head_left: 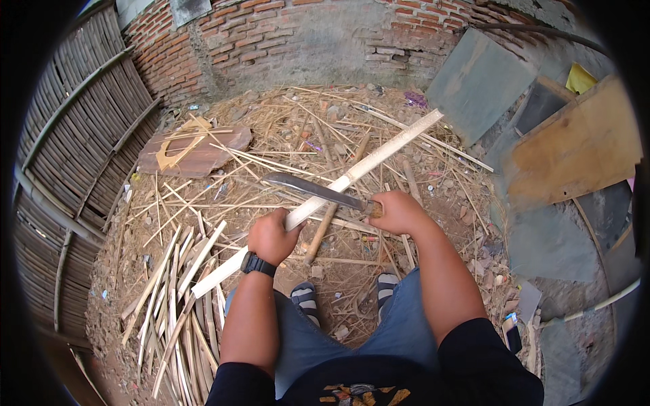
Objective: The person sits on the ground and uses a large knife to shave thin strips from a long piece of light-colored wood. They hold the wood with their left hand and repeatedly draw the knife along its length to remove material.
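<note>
My left hand (271,237), with a dark watch on its wrist, is closed round a long pale split bamboo strip (376,159). The strip slants from beside my left knee up to the far right. In my closed right hand (398,211) is the wooden handle of a machete (315,189). Its dark, broad blade points left and lies across the strip, a little beyond my left hand. Below the strip a round wooden stick (320,233) rests on the ground; part of it is hidden by the strip and blade.
A pile of split bamboo strips (179,298) lies left of my legs. Thin slivers litter the dirt. A rusty brown sheet (196,152) lies at the far left, by a bamboo fence (84,135). A brick wall (305,40) closes the back; flat boards (575,145) lean at the right.
</note>
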